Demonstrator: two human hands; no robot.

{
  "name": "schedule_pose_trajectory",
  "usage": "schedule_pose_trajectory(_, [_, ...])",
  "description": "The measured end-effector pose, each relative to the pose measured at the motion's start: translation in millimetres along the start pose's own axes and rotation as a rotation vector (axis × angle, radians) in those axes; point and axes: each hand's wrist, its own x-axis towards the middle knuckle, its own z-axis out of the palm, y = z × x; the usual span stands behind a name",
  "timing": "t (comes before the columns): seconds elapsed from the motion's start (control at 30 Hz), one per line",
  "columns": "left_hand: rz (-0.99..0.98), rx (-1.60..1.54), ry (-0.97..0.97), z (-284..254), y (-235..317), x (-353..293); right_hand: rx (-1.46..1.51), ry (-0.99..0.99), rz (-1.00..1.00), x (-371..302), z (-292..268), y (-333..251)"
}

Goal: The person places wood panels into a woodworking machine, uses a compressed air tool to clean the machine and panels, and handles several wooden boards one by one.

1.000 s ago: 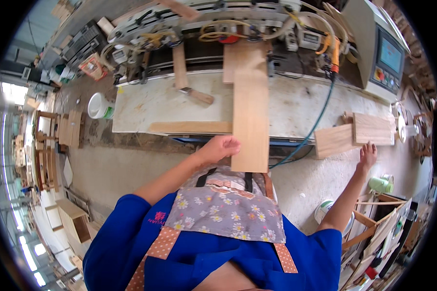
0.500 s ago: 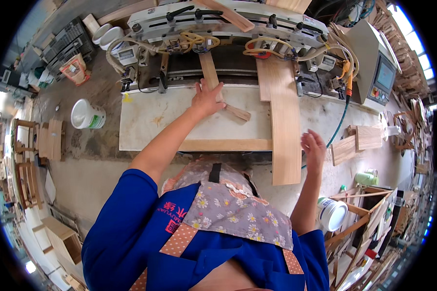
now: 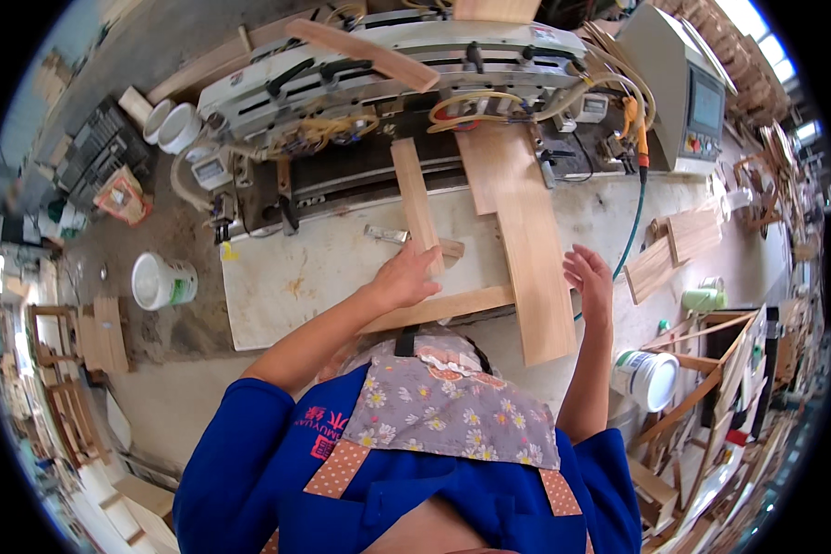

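Note:
My left hand (image 3: 406,278) grips the near end of a narrow wooden strip (image 3: 415,198), which slants away over the white worktable (image 3: 291,277). The strip's far end lies just in front of the machine's clamps. Beneath it, a short wooden block (image 3: 451,248) shows partly. A small silvery piece (image 3: 385,234) lies just left of the strip; its kind I cannot make out. My right hand (image 3: 589,277) is beside the right edge of a wide wooden board (image 3: 535,286), fingers loosely bent and apart, holding nothing. That board overhangs the table's near edge and meets another board (image 3: 494,162) reaching under the machine.
A long machine (image 3: 379,69) with hoses and black levers spans the back, a loose strip (image 3: 365,54) on top. A control cabinet (image 3: 674,92) stands at right, with a hanging green hose (image 3: 632,235). White buckets (image 3: 163,281) and stacked boards (image 3: 692,237) sit on the floor.
My left hand has drawn the narrow strip toward me, away from the machine. The silvery piece has come into sight. My right hand stays beside the wide board. The view has shifted and turned.

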Motion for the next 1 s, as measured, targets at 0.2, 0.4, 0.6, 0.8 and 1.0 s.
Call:
schedule_pose_trajectory(0.2, [0.283, -0.373, 0.318, -159, 65, 32, 0.103, 0.105, -0.097, 69, -20, 0])
schedule_pose_trajectory(0.4, [0.391, 0.177, 0.77, -330, 99, 172, 0.091, 0.23, -0.169, 180, -63, 7])
schedule_pose_trajectory(0.6, [0.15, 0.201, 0.585, -377, 100, 293, 0.136, 0.364, -0.201, 234, -49, -31])
schedule_pose_trajectory(0.8, [0.118, 0.015, 0.264, -374, 102, 330, 0.167, 0.532, -0.336, 281, -70, -9])
schedule_pose_trajectory(1.0, [0.278, 0.52, 0.384, -392, 109, 342, 0.288, 0.567, -0.243, 289, -68, -7])
